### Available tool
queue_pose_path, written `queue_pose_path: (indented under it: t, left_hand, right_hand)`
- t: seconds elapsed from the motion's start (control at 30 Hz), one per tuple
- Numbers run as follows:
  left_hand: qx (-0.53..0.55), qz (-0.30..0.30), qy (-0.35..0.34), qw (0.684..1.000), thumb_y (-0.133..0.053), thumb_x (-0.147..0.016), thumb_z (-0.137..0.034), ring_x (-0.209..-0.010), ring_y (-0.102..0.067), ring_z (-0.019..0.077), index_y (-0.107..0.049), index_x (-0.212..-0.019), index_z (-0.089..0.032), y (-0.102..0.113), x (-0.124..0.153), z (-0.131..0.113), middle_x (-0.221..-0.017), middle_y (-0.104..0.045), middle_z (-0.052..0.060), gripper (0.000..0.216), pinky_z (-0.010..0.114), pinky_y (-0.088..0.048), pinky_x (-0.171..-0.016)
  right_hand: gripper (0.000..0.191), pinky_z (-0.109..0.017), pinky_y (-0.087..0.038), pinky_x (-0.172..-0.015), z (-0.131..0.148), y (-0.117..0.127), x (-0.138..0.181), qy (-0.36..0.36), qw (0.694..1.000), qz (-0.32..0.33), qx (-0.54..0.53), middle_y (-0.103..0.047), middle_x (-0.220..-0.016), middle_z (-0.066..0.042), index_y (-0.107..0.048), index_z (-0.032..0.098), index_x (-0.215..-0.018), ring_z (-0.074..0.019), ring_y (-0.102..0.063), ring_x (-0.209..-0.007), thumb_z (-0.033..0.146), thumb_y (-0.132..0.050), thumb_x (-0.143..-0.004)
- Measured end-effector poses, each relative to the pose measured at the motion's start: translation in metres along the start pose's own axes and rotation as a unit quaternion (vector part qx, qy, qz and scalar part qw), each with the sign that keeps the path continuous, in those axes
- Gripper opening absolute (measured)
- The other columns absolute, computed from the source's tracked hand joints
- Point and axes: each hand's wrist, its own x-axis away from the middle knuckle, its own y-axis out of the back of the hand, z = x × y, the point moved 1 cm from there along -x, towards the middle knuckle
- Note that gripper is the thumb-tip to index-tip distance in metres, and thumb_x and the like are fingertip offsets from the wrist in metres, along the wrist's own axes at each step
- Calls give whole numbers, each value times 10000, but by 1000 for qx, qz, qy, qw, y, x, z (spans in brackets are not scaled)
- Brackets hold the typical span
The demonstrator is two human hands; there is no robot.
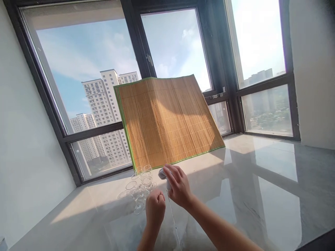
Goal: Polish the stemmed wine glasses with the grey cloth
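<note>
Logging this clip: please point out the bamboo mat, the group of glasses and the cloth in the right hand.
bamboo mat [167, 122]: head view, middle of its woven face.
glasses [140, 184]: head view, bowl of a glass mid-cluster.
cloth [162, 173]: head view, pale fold showing beside the right hand's fingers.

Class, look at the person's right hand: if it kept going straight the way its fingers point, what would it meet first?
The right hand points up and away. It would probably first meet the lower edge of the bamboo mat leaning against the window, though depth is hard to judge.
</note>
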Motion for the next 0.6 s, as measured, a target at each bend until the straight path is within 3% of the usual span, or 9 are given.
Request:
queue_pose_path:
  t: [0.17,0.43,0.5,0.6]
  left_hand:
    - [-3,12,-2,1000,-399,-732,-141,-566,-428,141,-399,-518,-212,-7,2,1,-538,-479,-3,225,263,-253,-570]
    - [-4,5,14,1000,-402,-720,-180,-545,-413,132,-391,-516,-212,-6,3,2,-519,-456,-13,207,262,-257,-562]
    - [26,6,50,998,-400,-711,-200,-521,-395,129,-412,-523,-216,-6,2,4,-500,-418,-22,189,259,-260,-547]
    - [115,11,163,980,-384,-676,-224,-466,-354,119,-415,-515,-222,-5,0,12,-484,-369,-34,163,253,-259,-502]
  right_hand:
    - [843,-453,-500,-842,8,11,-9,22,999,-43,-14,-538,-1306,-131,-141,287,-1547,-275,-536,-1089,92,-468,-795]
    - [865,-435,-495,-834,10,15,-12,17,999,-44,0,-513,-1335,-110,-110,336,-1543,-265,-529,-1066,87,-475,-798]
    - [877,-443,-495,-837,7,13,-11,7,999,-34,3,-493,-1361,-105,-118,348,-1538,-269,-523,-1074,76,-472,-784]
    - [907,-467,-493,-862,-1,6,-6,-53,998,-14,-14,-459,-1400,-115,-114,323,-1544,-277,-509,-1105,39,-454,-752]
